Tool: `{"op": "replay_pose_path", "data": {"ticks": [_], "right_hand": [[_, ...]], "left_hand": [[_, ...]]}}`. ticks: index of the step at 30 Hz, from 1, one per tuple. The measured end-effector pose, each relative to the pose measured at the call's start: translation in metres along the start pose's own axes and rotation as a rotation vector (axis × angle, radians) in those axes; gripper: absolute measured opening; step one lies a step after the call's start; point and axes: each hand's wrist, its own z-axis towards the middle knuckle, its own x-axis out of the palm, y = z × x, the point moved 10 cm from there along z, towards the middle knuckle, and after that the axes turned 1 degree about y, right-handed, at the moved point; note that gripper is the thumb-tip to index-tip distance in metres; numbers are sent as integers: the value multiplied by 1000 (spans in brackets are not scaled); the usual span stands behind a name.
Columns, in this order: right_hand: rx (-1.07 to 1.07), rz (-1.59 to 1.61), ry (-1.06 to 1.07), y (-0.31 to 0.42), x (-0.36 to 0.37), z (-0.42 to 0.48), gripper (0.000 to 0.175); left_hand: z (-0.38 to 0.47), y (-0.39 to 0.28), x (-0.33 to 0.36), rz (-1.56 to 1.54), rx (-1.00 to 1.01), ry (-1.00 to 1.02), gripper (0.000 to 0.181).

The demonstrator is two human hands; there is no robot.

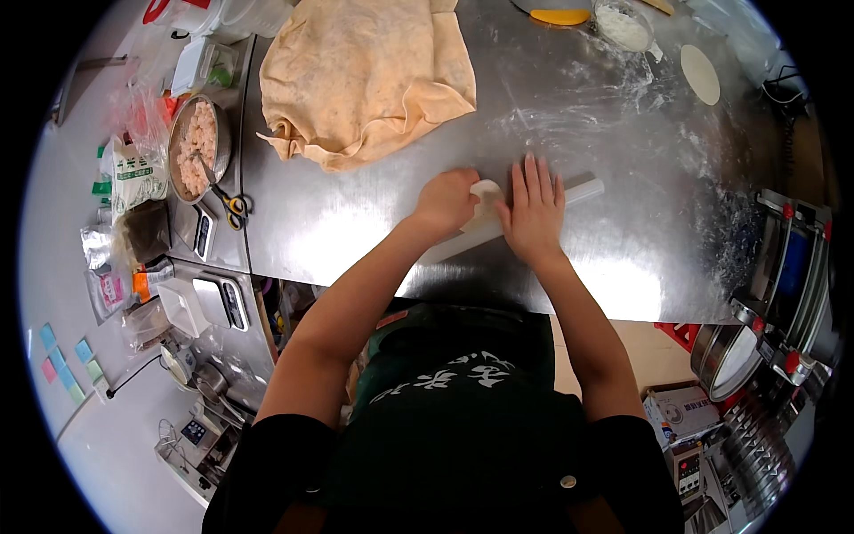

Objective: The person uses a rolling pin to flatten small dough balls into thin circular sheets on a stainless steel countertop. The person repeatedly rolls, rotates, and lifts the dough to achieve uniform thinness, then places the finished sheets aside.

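Observation:
In front of me, a small, flat piece of pale dough [488,193] lies against a white rolling pin [587,190] on the steel worktop [320,227]. My left hand [448,203] pinches the dough's left edge between thumb and curled fingers. Flat on the middle of the pin rests my right hand [536,210], fingers extended and slightly apart, not wrapped around it. The pin lies at a slant, its right end showing past my right hand. Part of the dough is hidden by my left hand.
A tan cloth [367,80] lies rumpled at the back. Back right are a flour bowl [624,27], a pale disc [700,75] and a yellow handle [560,17]. Scissors [235,210] lean at a metal bowl [225,137] of pink filling. A rolling machine [794,267] stands right.

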Motion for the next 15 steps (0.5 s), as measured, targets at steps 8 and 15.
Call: {"op": "replay_pose_path", "data": {"ticks": [8,15], "right_hand": [[-311,129,207,-6,-14,-70,39],[-376,202,193,17,-27,-33,36]], "left_hand": [[-26,16,2,-188,-96,-36,21],[-35,30,4,-188,-156,-57,23]]}}
